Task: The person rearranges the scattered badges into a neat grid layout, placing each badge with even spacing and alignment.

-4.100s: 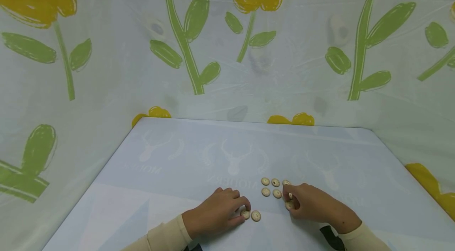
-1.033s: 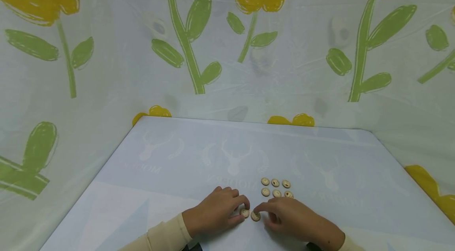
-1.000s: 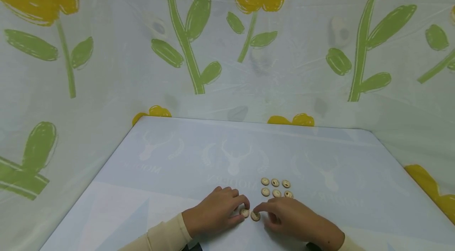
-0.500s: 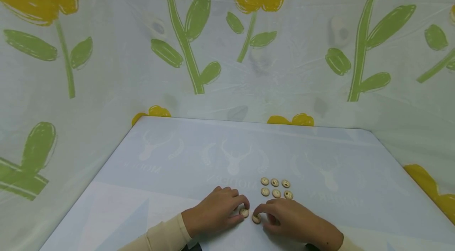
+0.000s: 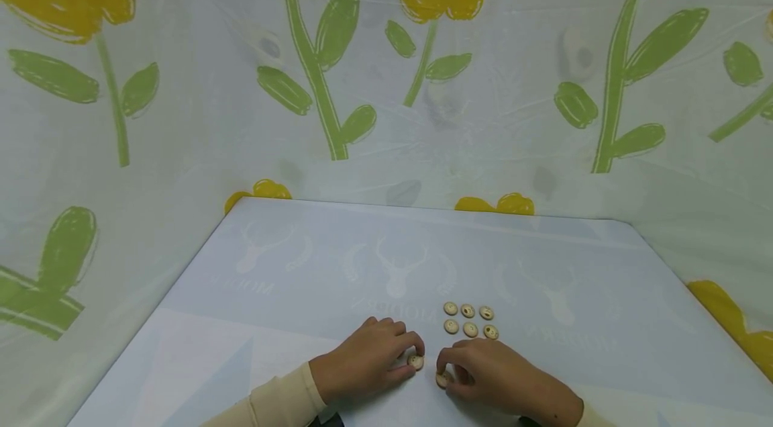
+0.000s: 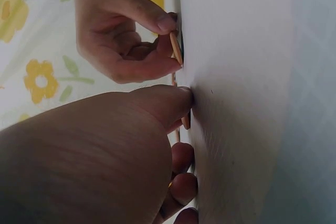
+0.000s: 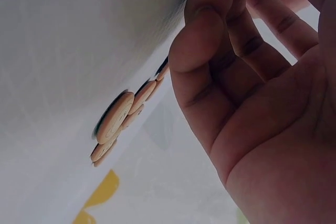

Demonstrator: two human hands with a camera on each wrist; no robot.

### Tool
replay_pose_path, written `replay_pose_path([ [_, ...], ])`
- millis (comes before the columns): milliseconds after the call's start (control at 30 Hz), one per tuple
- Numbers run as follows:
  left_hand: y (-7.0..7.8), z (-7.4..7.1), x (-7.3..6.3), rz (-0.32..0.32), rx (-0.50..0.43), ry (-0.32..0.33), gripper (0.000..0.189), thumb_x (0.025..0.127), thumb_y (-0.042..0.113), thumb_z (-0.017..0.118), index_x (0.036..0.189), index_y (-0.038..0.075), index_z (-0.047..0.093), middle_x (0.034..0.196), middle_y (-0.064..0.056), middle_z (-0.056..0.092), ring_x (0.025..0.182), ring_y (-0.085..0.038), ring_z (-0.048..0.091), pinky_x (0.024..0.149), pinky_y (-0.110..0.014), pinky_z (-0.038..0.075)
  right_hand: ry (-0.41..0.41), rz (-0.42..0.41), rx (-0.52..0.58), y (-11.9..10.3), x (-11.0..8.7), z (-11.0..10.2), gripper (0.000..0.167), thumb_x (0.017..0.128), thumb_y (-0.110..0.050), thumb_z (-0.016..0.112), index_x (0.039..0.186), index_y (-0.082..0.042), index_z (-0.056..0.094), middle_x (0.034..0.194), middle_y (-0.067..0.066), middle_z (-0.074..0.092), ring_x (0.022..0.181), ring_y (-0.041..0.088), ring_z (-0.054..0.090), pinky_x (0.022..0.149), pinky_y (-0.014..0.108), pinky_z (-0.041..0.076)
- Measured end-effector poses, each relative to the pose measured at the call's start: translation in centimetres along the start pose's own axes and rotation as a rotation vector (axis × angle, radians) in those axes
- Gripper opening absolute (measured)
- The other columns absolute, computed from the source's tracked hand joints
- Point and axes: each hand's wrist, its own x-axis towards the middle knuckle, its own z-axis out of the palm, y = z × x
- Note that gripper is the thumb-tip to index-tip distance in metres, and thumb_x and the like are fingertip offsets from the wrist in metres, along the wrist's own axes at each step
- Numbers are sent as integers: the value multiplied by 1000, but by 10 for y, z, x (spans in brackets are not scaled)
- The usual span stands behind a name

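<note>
My left hand (image 5: 368, 361) rests on the table, thumb and index finger pinching a round wooden button (image 5: 415, 362); in the left wrist view that button (image 6: 186, 120) shows partly below the thumb. Just to its right, my right hand (image 5: 495, 373) pinches a second button (image 5: 442, 380) between thumb and index finger. The left wrist view shows this second button (image 6: 176, 48) tilted on edge by the table surface. Beyond the right hand lie several matching buttons (image 5: 470, 329) in two rows of three. In the right wrist view the fingers hide the held button.
A pale table (image 5: 338, 252) with faint deer-head prints lies under both hands. Behind it hangs a white curtain (image 5: 495, 111) with yellow flowers and green leaves. The laid-out buttons (image 7: 115, 119) sit close to the right hand in the right wrist view.
My right hand has left the rows for the button beside my left hand, drawn it rightward and nearer, and now pinches it. The second row's third button lies uncovered. The left hand stays put.
</note>
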Motion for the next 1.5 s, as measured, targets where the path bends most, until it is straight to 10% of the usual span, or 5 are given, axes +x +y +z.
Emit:
replay_pose_path([
  [767,0,1,3,-20,-33,-25,17,94,39,66,111,35,65,81,19,48,73,1,41,69,-20,32,-84,108,77,6,-2,-1,15,87,-23,74,93,-24,61,61,-17,51,53,-3,46,51,20,40],
  [1500,1,0,0,2,-18,7,15,95,40,66,109,35,66,81,18,52,74,2,42,69,-20,33,16,185,6,23,-6,-16,15,88,-25,72,90,-26,58,60,-15,49,51,0,43,50,22,36],
])
